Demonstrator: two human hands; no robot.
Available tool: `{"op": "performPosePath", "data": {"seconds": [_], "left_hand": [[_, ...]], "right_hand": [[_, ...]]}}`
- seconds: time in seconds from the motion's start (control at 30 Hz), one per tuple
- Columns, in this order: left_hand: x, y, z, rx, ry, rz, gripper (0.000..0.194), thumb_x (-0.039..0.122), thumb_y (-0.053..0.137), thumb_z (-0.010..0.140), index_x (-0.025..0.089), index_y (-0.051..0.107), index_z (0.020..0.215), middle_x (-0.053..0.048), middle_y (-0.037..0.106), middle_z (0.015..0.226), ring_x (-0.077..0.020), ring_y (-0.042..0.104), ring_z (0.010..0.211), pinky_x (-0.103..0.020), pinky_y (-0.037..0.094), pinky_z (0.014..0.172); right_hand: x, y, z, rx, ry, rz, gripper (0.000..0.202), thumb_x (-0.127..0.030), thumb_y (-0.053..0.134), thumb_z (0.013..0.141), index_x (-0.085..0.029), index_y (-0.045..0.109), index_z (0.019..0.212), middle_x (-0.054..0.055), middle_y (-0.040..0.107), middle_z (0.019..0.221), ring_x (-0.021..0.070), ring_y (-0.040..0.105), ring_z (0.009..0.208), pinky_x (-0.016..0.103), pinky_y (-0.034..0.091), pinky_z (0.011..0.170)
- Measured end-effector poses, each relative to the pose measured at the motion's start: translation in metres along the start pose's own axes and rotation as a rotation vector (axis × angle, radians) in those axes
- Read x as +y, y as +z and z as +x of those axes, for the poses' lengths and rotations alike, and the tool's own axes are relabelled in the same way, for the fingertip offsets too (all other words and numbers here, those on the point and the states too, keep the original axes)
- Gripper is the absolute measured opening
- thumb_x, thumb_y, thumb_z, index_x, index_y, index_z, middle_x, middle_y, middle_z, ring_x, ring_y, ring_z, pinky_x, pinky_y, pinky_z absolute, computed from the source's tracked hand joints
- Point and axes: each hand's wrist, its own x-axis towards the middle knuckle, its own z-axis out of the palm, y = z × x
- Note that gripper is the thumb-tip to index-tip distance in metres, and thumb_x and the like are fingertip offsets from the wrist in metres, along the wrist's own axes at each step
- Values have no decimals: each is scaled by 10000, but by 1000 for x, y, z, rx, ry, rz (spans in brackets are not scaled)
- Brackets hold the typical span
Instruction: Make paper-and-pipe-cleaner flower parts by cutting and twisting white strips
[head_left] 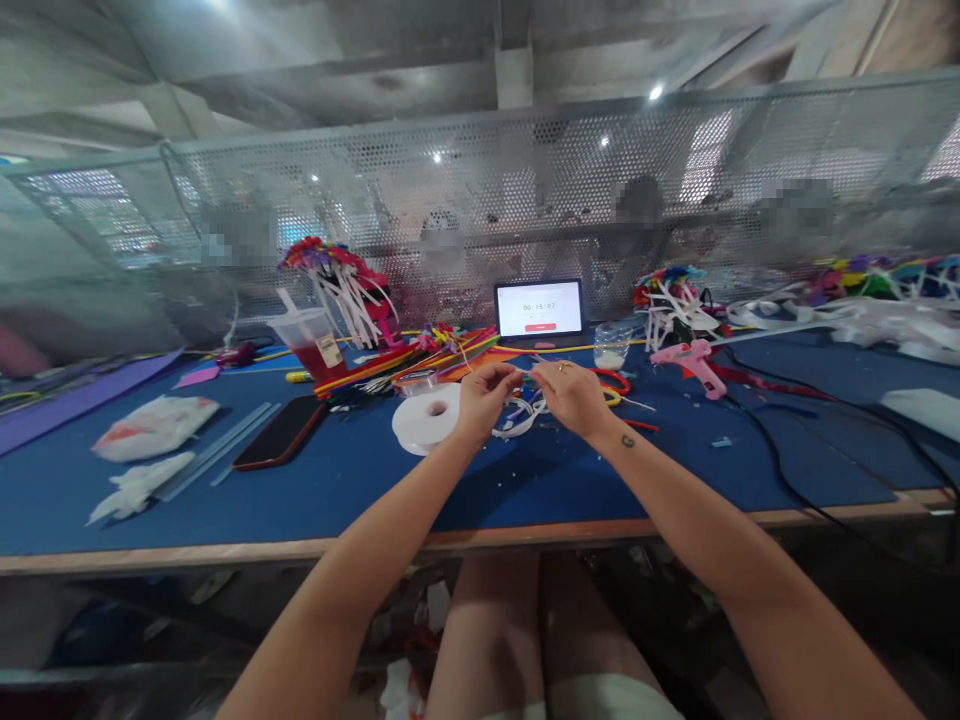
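Note:
My left hand point(488, 397) and my right hand point(568, 397) meet above the blue table, fingertips almost touching. Both are closed in a pinch; whatever sits between the fingers is too small to make out. Beside my left hand lies a white spool point(420, 421), partly covered by it. Under and between my hands is a loose coil of white ribbon point(517, 424). Red and yellow pipe cleaners point(619, 383) lie just past my right hand.
Behind stand a phone showing a timer point(538, 308), a cup of red drink point(311, 345) and a clear plastic cup point(611, 347). A pink glue gun point(694, 365) with a black cord lies right. A dark phone point(280, 432) and plastic bag point(156, 427) lie left.

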Motion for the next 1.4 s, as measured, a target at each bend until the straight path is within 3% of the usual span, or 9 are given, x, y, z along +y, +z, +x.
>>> {"op": "performPosePath", "data": {"seconds": [0.23, 0.43, 0.57, 0.83, 1.17, 1.4], "left_hand": [[5, -4, 0, -83, 69, 54, 201, 311, 722, 597, 154, 626, 680, 0, 630, 648, -114, 584, 609, -239, 476, 591], [4, -5, -1, -140, 92, 62, 173, 302, 713, 630, 154, 641, 684, -1, 623, 638, -98, 566, 594, -216, 458, 569], [0, -6, 0, -157, 76, 63, 186, 316, 720, 626, 158, 654, 698, -9, 636, 659, -105, 578, 613, -222, 468, 580], [1, -3, 0, -55, 88, 25, 161, 271, 744, 593, 159, 682, 691, -13, 673, 658, -111, 602, 607, -227, 486, 585], [12, -4, -2, -89, 122, 17, 109, 241, 749, 584, 168, 682, 629, -6, 665, 632, -103, 585, 575, -218, 472, 578], [8, -5, -1, -75, 92, 29, 96, 245, 748, 585, 174, 705, 632, -5, 671, 639, -103, 587, 598, -214, 461, 590]], "right_hand": [[3, -12, 7, -229, 116, 547, 290, -306, 377, 884, -172, 558, 702, -30, 500, 482, 87, 461, 470, 220, 325, 525], [5, -16, 5, -137, -5, 336, 181, -319, 427, 864, -185, 548, 874, 11, 592, 680, 108, 495, 587, 242, 329, 578], [5, -16, 4, -124, -36, 225, 199, -281, 376, 885, -214, 553, 825, 12, 586, 698, 124, 496, 643, 258, 330, 624], [-2, -17, 7, -155, 81, 501, 237, -281, 378, 882, -186, 506, 708, -13, 560, 557, 98, 502, 537, 236, 350, 579], [-6, -19, 6, -294, 138, 798, 282, -325, 357, 891, -182, 483, 684, -43, 494, 457, 82, 458, 429, 226, 343, 517], [-5, -18, 7, -263, 102, 631, 277, -287, 354, 896, -180, 494, 682, -49, 470, 432, 77, 444, 426, 225, 342, 540]]}}
